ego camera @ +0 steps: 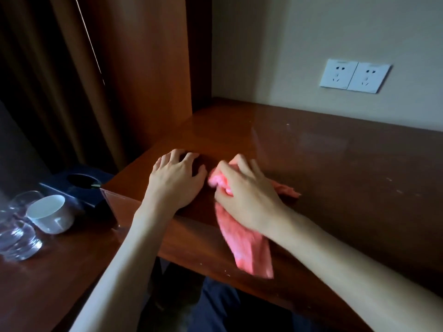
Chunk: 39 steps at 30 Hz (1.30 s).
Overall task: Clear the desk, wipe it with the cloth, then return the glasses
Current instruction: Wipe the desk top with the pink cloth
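Note:
My right hand [247,195] grips a bunched pink cloth [244,250] on the brown desk [335,168], near its front left corner. One end of the cloth hangs over the desk's front edge. My left hand [176,180] rests on the desktop just left of the cloth, fingers spread and fingertips down. Two clear glasses [18,231] stand on a lower wooden surface at the far left, beside a white cup [49,213].
A dark blue holder with a round hole [79,185] sits behind the cup, against the desk's left side. A wooden panel [148,68] and brown curtain [60,80] rise at the back left. Two white wall sockets [356,76] are above the desk.

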Tool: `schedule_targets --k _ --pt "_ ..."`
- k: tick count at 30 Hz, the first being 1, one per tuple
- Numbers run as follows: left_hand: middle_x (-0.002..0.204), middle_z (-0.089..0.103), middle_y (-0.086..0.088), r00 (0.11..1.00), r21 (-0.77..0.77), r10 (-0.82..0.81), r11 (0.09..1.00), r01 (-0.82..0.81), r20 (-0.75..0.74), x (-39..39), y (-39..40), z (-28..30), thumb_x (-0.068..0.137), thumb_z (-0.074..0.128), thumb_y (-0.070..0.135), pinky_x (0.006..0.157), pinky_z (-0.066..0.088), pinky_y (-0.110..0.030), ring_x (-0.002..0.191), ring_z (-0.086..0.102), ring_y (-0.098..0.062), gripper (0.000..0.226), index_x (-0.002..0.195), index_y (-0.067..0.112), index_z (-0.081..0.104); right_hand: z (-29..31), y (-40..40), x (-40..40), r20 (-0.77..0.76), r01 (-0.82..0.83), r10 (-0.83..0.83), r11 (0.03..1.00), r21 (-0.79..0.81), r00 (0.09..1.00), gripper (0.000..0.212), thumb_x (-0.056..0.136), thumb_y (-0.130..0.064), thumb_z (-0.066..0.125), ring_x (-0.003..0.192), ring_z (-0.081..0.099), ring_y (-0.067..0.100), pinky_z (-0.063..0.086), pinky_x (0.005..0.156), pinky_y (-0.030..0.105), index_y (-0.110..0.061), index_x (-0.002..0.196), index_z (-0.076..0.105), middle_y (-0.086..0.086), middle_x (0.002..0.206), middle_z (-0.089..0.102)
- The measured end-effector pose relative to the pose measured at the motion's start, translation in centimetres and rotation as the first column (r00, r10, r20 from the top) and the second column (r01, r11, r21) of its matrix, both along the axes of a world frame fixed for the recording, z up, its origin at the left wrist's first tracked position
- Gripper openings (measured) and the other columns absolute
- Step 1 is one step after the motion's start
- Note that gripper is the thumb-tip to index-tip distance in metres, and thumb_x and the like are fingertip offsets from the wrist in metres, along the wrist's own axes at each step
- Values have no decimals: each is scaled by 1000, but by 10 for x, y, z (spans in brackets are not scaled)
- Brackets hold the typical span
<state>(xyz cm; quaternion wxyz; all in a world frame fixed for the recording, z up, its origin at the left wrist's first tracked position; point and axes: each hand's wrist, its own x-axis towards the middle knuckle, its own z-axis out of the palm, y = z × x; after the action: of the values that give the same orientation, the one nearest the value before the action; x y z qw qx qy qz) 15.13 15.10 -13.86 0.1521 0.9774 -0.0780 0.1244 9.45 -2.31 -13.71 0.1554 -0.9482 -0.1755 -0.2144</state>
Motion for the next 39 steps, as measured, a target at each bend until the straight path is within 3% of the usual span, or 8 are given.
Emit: schedule_targets --k 3,9,16,20,24,27,34,39 --pt "154 40 -2 1000 3 8 1000 -8 -5 3 -1 2 98 41 56 118 25 -44 142 35 -30 56 148 32 46 2 -15 -4 -28 -56 57 998 41 998 19 96 -38 57 105 47 22 41 74 33 -29 113 54 -5 114 45" --pt "154 42 -2 1000 3 9 1000 -9 -21 0 0 5 98 41 56 117 27 -46 142 37 -31 54 147 33 48 10 -7 77 -74 285 -288 958 -43 955 31 99 -37 55 126 43 44 49 94 53 -19 124 51 13 131 48" --pt "156 39 -3 1000 10 -2 1000 2 6 0 1 2 100 38 55 120 23 -44 145 32 -29 55 149 31 45 16 -47 41 -125 -65 62 998 -17 990 15 97 -40 54 105 47 21 46 76 40 -42 112 57 -9 109 46" --pt "158 36 -2 1000 19 -29 999 29 -1 -1 2 4 101 35 56 122 21 -44 147 29 -26 56 151 31 42 37 -75 116 -169 171 -194 975 -139 966 19 97 -36 52 109 55 31 49 91 48 -39 113 63 -1 109 51" --pt "159 33 1 1000 20 -26 999 26 -8 -1 3 4 101 33 58 123 21 -43 148 27 -24 58 152 33 40 91 -93 156 33 311 -312 949 46 949 22 98 -32 54 109 56 34 51 88 44 -36 116 65 4 111 53" --pt "157 36 1 1000 6 -28 1000 29 -3 0 3 2 100 36 57 123 22 -43 147 30 -24 57 151 33 43 121 -90 132 150 220 -237 968 119 960 23 95 -40 57 104 60 28 53 85 44 -34 117 63 0 108 57" --pt "154 41 0 1000 3 -10 1000 10 9 -1 2 0 99 42 54 120 25 -42 144 35 -25 54 147 32 49 90 -83 40 -308 -18 0 998 -54 951 57 91 -83 26 127 51 8 43 107 45 -60 141 37 -23 134 48" --pt "156 39 1 1000 -3 -11 1000 11 2 -2 2 2 99 39 55 121 24 -43 146 32 -25 55 149 33 46 44 -69 40 -294 -134 116 990 -44 949 59 85 -78 52 122 53 6 50 96 36 -60 139 38 -27 135 43"
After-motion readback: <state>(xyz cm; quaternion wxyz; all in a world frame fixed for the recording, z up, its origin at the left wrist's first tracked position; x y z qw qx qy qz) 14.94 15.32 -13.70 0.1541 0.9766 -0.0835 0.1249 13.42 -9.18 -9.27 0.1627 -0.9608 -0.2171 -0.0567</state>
